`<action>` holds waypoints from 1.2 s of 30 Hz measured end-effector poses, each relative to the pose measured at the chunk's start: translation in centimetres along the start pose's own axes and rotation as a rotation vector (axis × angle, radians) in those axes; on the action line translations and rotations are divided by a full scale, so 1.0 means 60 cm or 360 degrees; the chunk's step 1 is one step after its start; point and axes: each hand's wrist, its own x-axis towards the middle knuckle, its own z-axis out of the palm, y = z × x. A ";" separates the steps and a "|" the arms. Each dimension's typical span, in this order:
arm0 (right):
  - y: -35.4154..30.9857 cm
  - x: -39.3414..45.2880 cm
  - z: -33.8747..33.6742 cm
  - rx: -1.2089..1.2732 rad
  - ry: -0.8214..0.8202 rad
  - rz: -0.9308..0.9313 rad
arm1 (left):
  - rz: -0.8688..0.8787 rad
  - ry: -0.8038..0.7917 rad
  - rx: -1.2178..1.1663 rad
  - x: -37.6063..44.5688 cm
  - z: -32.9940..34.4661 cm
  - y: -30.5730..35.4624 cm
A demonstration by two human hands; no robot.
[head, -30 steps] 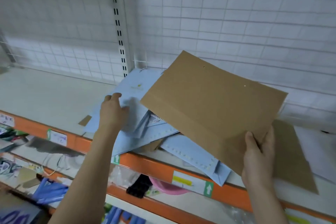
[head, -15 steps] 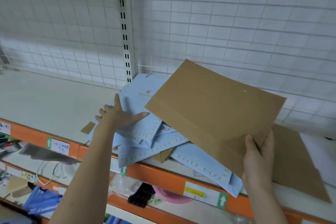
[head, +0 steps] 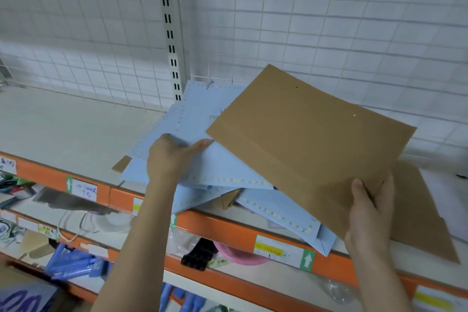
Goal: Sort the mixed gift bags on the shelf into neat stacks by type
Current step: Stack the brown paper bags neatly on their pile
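right hand (head: 371,213) pinches the brown kraft bag (head: 311,149) at lower right of the frame; left hand (head: 172,157) grips the top light blue gift bag (head: 228,170), centre frame.

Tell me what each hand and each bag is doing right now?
left hand: grips the top blue bag's edge.
top blue bag: flat, lifted off the pile.
right hand: holds the brown bag's corner.
brown bag: flat, held up, tilted.
blue pile: messy, overhanging the shelf edge.
second brown bag: lying flat on the shelf.
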 end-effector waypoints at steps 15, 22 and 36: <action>-0.039 0.065 -0.260 -0.0021 0.0437 0.0140 | 0.0376 -0.0227 -0.0286 -0.230 0.180 0.126; -0.105 0.120 -0.477 -0.0138 0.0378 0.0225 | 0.0279 -0.0316 -0.0375 -0.407 0.306 0.225; -0.136 0.198 -0.742 -0.0396 0.0460 0.0353 | 0.0272 -0.0388 -0.0448 -0.568 0.448 0.355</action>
